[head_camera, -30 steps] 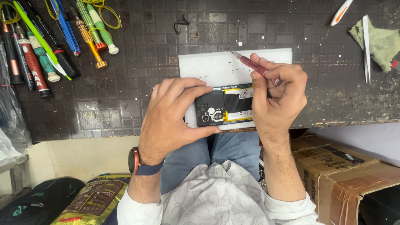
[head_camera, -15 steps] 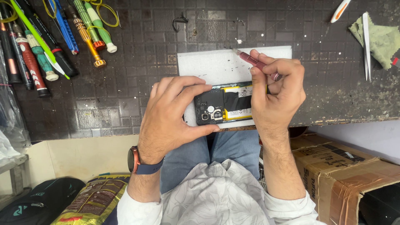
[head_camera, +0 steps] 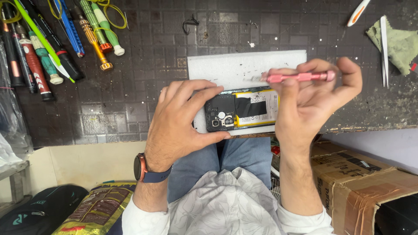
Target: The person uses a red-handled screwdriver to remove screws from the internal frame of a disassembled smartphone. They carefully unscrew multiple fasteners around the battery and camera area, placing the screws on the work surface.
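An opened phone (head_camera: 244, 111) with its back cover off lies on a white foam pad (head_camera: 244, 65) at the near edge of the dark workbench; its black board and yellow-edged battery show. My left hand (head_camera: 183, 119) grips the phone's left end between thumb and fingers. My right hand (head_camera: 311, 98) is raised just above the phone's right end and holds a thin pink screwdriver (head_camera: 296, 77) roughly level, tip pointing left over the pad.
Several screwdrivers (head_camera: 56, 39) lie in a row at the bench's back left. Tweezers (head_camera: 384, 48) and a green cloth (head_camera: 398, 43) sit at the back right. A cardboard box (head_camera: 365, 178) stands right of my knees; bags (head_camera: 96, 209) lie on the floor at left.
My right hand has lifted and swung the pink screwdriver from a slant to near level, its tip off the phone. My left hand keeps its hold.
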